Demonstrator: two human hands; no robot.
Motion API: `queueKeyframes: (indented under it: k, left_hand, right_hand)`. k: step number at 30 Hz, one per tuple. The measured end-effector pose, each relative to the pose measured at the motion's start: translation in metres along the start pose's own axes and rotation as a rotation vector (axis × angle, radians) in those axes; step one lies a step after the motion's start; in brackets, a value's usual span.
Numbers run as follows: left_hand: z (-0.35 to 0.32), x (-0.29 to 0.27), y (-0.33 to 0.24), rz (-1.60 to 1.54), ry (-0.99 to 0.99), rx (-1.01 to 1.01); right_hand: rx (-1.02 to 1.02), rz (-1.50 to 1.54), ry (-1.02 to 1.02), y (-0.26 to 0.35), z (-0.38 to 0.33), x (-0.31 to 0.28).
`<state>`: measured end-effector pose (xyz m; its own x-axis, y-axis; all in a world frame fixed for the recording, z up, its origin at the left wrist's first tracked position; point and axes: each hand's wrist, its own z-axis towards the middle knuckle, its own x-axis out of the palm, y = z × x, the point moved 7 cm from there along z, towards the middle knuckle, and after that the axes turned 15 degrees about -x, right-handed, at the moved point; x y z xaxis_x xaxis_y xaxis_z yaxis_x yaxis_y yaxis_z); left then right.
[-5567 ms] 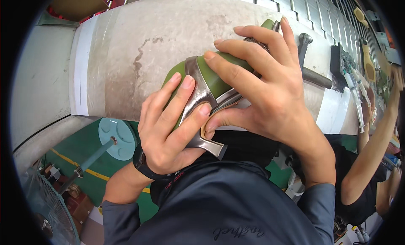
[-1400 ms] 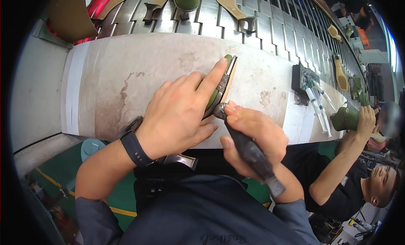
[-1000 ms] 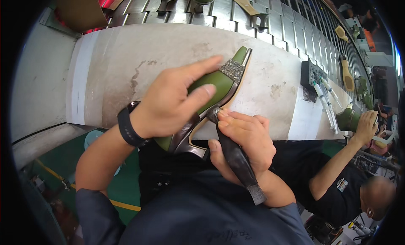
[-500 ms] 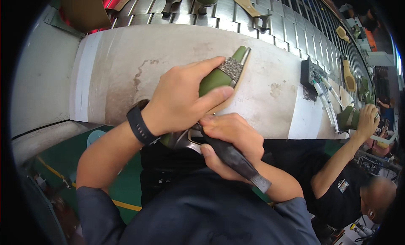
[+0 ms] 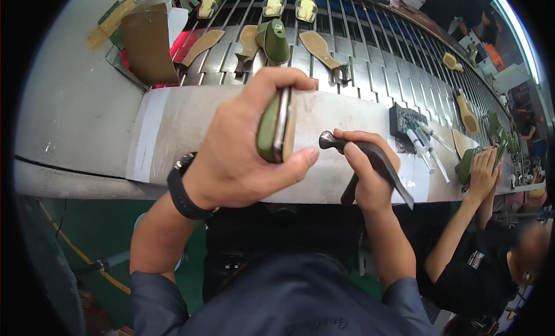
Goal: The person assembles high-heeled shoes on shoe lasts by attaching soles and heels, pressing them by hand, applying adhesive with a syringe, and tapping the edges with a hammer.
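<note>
My left hand is wrapped round a green shoe last with a metallic strap and a tan sole along its edge. The last stands on its side above the bench, its edge turned up toward me, and my palm and fingers cover much of it. To the right of it, my right hand grips dark lasting pincers. Their rounded metal head points left at the last without touching it. The two handles stick out below and to the right of my fingers.
The pale bench has taped paper near both ends. A black block and several syringes lie at right. Behind runs a slatted conveyor carrying insoles and another green last. A co-worker's hands handle a green shoe at far right.
My left hand has turned the last, lifting its edge into view. My right hand has drawn away to the right with the pincers. The whole view has shifted, showing more conveyor.
</note>
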<state>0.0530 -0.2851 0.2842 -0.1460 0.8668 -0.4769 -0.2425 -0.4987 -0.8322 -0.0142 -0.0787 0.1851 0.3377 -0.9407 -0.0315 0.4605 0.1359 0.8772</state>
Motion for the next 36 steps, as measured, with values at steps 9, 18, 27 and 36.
queueKeyframes:
  k: [9, 18, 27, 36]
  left_hand:
    - [-0.002, 0.011, -0.004, 0.037, -0.176, -0.022]
    - [-0.011, 0.007, -0.007, 0.059, -0.184, 0.138]
    - [-0.047, 0.012, -0.009, 0.066, -0.217, 0.329]
    - [-0.144, 0.030, 0.035, 0.211, -0.441, 0.334]
  right_hand:
    - [-0.840, 0.026, 0.242, 0.115, 0.008, 0.038]
    - [-0.379, 0.109, 0.456, 0.138, 0.045, 0.039]
    - [-0.089, 0.130, 0.445, 0.139, 0.053, 0.052]
    - [-0.192, 0.314, 0.667, 0.111, -0.007, 0.097]
